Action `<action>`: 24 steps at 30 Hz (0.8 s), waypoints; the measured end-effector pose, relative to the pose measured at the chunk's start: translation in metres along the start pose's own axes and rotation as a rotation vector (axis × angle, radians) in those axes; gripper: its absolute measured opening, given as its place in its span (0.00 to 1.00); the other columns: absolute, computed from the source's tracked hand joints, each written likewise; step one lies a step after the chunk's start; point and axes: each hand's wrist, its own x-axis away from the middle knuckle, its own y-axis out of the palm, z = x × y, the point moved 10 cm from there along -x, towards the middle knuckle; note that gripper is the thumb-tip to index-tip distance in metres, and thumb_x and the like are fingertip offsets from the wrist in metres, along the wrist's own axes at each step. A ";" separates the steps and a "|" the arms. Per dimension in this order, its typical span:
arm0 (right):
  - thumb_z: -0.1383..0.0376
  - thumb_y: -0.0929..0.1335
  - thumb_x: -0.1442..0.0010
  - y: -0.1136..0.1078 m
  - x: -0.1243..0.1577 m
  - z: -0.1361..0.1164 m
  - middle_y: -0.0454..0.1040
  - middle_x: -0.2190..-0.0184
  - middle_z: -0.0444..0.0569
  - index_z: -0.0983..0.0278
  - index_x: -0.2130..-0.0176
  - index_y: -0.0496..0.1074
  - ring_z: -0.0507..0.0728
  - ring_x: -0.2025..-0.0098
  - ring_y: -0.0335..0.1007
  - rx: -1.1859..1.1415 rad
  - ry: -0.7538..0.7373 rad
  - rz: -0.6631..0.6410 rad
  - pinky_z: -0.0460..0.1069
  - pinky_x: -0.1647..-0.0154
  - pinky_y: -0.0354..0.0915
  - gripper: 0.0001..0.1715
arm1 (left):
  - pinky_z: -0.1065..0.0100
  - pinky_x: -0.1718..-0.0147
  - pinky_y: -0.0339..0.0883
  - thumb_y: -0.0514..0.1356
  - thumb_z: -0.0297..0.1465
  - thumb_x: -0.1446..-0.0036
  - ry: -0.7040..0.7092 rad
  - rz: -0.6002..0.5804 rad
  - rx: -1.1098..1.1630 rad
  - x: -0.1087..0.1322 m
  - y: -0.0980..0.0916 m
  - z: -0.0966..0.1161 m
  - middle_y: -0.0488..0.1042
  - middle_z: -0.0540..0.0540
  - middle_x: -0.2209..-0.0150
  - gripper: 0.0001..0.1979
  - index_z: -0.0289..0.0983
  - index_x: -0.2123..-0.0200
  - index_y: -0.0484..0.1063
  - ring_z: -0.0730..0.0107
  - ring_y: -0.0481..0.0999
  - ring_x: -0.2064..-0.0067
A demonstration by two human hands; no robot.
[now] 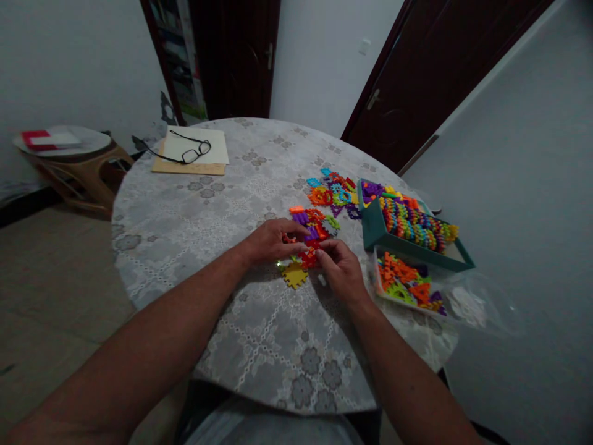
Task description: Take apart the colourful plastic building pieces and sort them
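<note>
Both of my hands meet over a small cluster of plastic building pieces on the table. My left hand (278,239) has its fingers closed at the left side of a red building piece (309,254). From the right, my right hand (340,264) pinches the same red piece between thumb and fingers. A yellow toothed piece (295,275) sits just below it, towards me; whether the two are joined I cannot tell. Beyond my fingers lie purple pieces (301,216), an orange piece (296,210) and a grey gear-like piece (330,225). My fingers partly hide the red piece.
A loose pile of coloured pieces (331,191) lies farther back. At right stand a green box (375,228) packed with pieces and a clear plastic tub (407,303) of more. Glasses (189,156) rest on papers (217,145) at back left. The round table (185,222) wears a patterned cloth.
</note>
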 end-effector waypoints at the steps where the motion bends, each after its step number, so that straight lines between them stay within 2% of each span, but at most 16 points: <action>1: 0.51 0.73 0.33 0.005 0.000 -0.001 0.79 0.59 0.45 0.58 0.53 0.75 0.56 0.59 0.75 0.008 -0.008 -0.026 0.51 0.56 0.73 0.15 | 0.57 0.56 0.74 0.70 0.38 0.39 -0.015 -0.041 0.052 0.000 0.004 -0.002 0.85 0.42 0.57 0.14 0.41 0.51 0.85 0.60 0.80 0.58; 3: 0.52 0.71 0.31 0.009 0.003 -0.003 0.79 0.56 0.47 0.57 0.49 0.75 0.57 0.58 0.76 0.063 -0.028 -0.052 0.53 0.55 0.74 0.16 | 0.58 0.58 0.74 0.68 0.36 0.38 -0.047 -0.093 0.166 0.001 0.006 -0.006 0.85 0.43 0.59 0.10 0.40 0.55 0.85 0.61 0.80 0.60; 5: 0.54 0.71 0.30 0.013 0.010 -0.013 0.79 0.50 0.51 0.56 0.43 0.73 0.59 0.56 0.76 0.212 -0.096 -0.070 0.56 0.51 0.75 0.19 | 0.59 0.58 0.74 0.66 0.35 0.38 -0.080 -0.065 0.235 -0.001 -0.003 -0.011 0.84 0.44 0.61 0.09 0.39 0.57 0.83 0.62 0.80 0.61; 7: 0.55 0.72 0.31 0.023 0.021 -0.027 0.76 0.44 0.55 0.56 0.37 0.72 0.63 0.48 0.76 0.429 -0.204 -0.120 0.61 0.43 0.73 0.26 | 0.60 0.58 0.73 0.66 0.34 0.38 -0.113 0.063 0.217 -0.003 -0.024 -0.018 0.83 0.45 0.62 0.09 0.37 0.57 0.81 0.64 0.79 0.61; 10: 0.54 0.75 0.34 0.047 0.039 -0.035 0.74 0.40 0.60 0.56 0.37 0.73 0.70 0.38 0.70 0.694 -0.290 -0.252 0.67 0.36 0.69 0.29 | 0.61 0.58 0.72 0.65 0.32 0.40 -0.146 0.273 0.187 -0.003 -0.055 -0.028 0.81 0.46 0.62 0.08 0.36 0.57 0.79 0.67 0.78 0.62; 13: 0.57 0.74 0.34 0.057 0.045 -0.035 0.74 0.40 0.61 0.58 0.38 0.75 0.71 0.39 0.71 0.756 -0.288 -0.291 0.67 0.37 0.70 0.27 | 0.63 0.58 0.71 0.64 0.30 0.42 -0.156 0.315 0.269 -0.004 -0.062 -0.034 0.81 0.47 0.61 0.10 0.36 0.56 0.77 0.68 0.78 0.62; 15: 0.60 0.73 0.35 0.053 0.042 -0.037 0.74 0.41 0.60 0.59 0.38 0.75 0.69 0.41 0.73 0.675 -0.300 -0.253 0.65 0.38 0.71 0.27 | 0.64 0.57 0.71 0.65 0.29 0.43 -0.158 0.285 0.315 -0.005 -0.058 -0.036 0.81 0.47 0.61 0.10 0.36 0.56 0.77 0.68 0.78 0.61; 17: 0.60 0.74 0.36 0.039 0.033 -0.035 0.77 0.45 0.57 0.58 0.40 0.76 0.65 0.45 0.75 0.515 -0.260 -0.177 0.61 0.42 0.73 0.26 | 0.64 0.59 0.71 0.66 0.31 0.42 -0.170 0.231 0.355 -0.005 -0.051 -0.036 0.81 0.47 0.62 0.10 0.36 0.57 0.78 0.69 0.77 0.63; 21: 0.53 0.74 0.37 0.007 0.009 -0.008 0.81 0.60 0.48 0.57 0.50 0.79 0.56 0.63 0.76 -0.061 0.088 -0.020 0.50 0.63 0.74 0.18 | 0.67 0.66 0.67 0.68 0.33 0.41 -0.187 0.113 0.458 -0.004 -0.038 -0.033 0.80 0.48 0.65 0.10 0.37 0.57 0.78 0.70 0.75 0.67; 24: 0.53 0.77 0.41 0.007 -0.004 0.005 0.79 0.65 0.46 0.59 0.58 0.78 0.54 0.67 0.76 -0.442 0.312 0.048 0.46 0.71 0.71 0.16 | 0.67 0.66 0.67 0.68 0.34 0.40 -0.155 0.040 0.507 -0.004 -0.030 -0.027 0.80 0.47 0.64 0.10 0.37 0.56 0.78 0.70 0.76 0.66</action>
